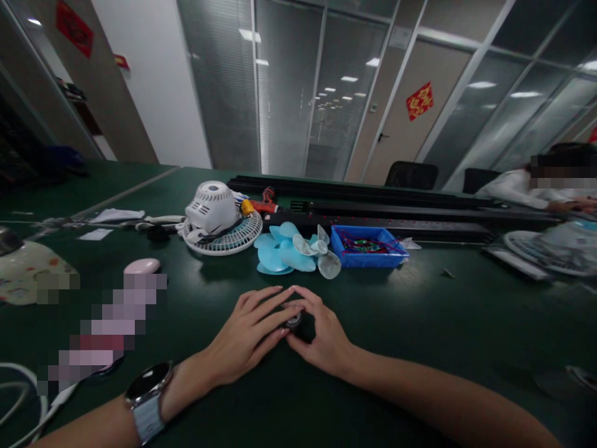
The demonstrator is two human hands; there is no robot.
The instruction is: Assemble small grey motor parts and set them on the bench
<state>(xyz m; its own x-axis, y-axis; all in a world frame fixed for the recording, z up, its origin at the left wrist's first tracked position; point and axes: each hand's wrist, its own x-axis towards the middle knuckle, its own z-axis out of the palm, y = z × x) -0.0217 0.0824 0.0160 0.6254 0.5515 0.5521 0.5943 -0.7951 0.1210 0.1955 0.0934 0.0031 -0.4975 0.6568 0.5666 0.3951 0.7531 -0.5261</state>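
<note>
Near the middle of the green table, a small dark round part (pixel 293 321) with a greyish top sits between my fingertips. My left hand (pixel 254 326) reaches in from the left, its long fingers over the part and its thumb at the near side. Curved around the other side, my right hand (pixel 326 336) has its thumb and fingers at the same part. The fingertips of both hands meet there and partly cover it. Whether the part rests on the table I cannot tell.
Beyond my hands lie light-blue fan blades (pixel 284 252), a white fan body (pixel 214 208) on its grille, and a blue tray (pixel 368 258) of wires. A red drill (pixel 265 202) and black rails (pixel 382 214) lie farther back. At right sits another person (pixel 517 186).
</note>
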